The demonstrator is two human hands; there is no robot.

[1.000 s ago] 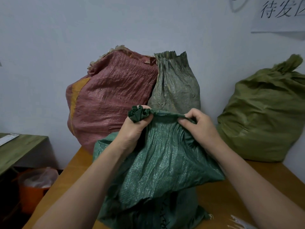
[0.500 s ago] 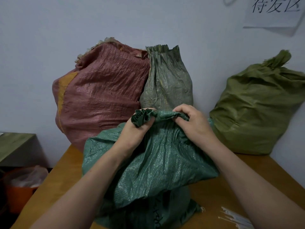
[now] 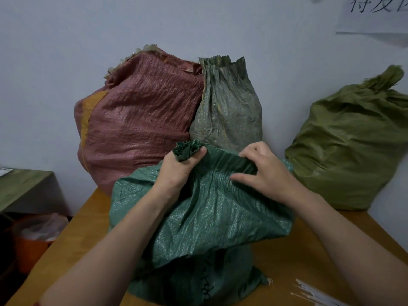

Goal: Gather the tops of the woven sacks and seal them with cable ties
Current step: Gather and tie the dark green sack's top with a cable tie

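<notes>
The wooden table carried all four sacks. The red sack stood at its far edge toward the left corner, leaning on the wall. The olive sack sat at the far right corner, its top twisted into a tail. The dark green sack stood at the middle of the near edge, right in front of you, and behind it the grey-green sack touched the red one's right side. Your left hand was fisted round the bunched part of the dark green sack's top. Your right hand pinched the pleated rim beside it, fingers curled over and thumb on the front. White cable ties lay at the near right corner.
</notes>
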